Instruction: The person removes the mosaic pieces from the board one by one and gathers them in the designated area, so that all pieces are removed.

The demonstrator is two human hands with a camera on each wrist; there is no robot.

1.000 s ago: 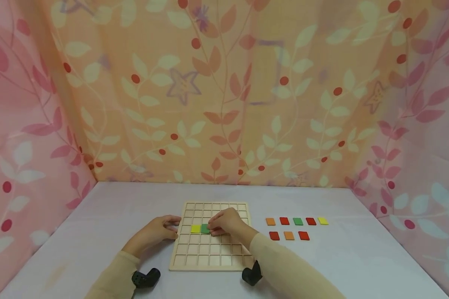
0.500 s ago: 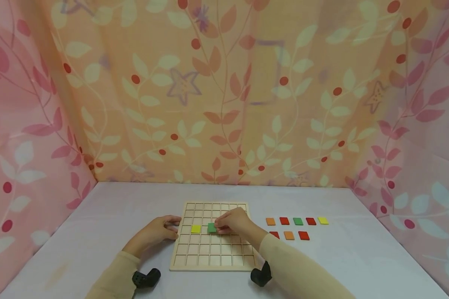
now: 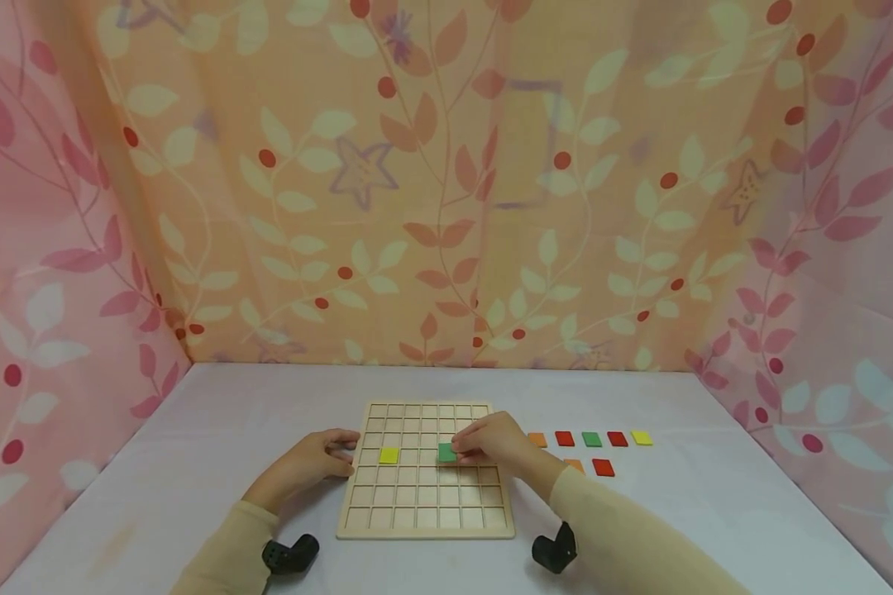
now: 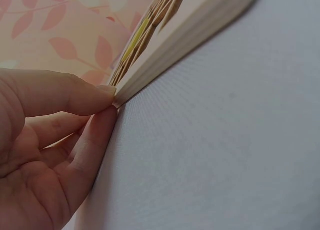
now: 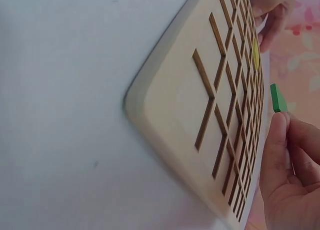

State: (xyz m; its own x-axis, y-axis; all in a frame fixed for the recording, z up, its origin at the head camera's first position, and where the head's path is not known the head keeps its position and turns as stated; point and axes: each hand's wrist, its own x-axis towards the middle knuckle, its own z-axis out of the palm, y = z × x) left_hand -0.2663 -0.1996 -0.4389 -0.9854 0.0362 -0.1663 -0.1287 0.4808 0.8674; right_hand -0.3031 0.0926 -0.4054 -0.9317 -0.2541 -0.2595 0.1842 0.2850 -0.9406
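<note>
My right hand (image 3: 494,438) pinches a small green square tile (image 3: 446,453) between thumb and fingertips, close over the right half of a pale wooden grid board (image 3: 383,518). In the right wrist view the tile (image 5: 278,98) sticks out past the fingertips, standing off the board's surface. My left hand (image 3: 305,459) rests against the board's left edge, thumb and fingers apart in the head view. The left wrist view has the thumb tip of that hand (image 4: 55,125) right at the board's rim (image 4: 170,54). A yellow tile (image 3: 389,455) lies in a cell on the left of the board.
Right of the board lie loose tiles: a back row with orange (image 3: 537,440), red (image 3: 564,439), green (image 3: 591,440), red (image 3: 618,439) and yellow (image 3: 642,438), and a red tile (image 3: 604,468) in front. My right forearm partly covers the front row. Patterned curtains (image 3: 446,182) enclose the white tabletop (image 3: 268,388).
My right hand has moved rightward over the board with the green tile, away from the yellow tile it was beside. My left hand has stayed at the board's edge.
</note>
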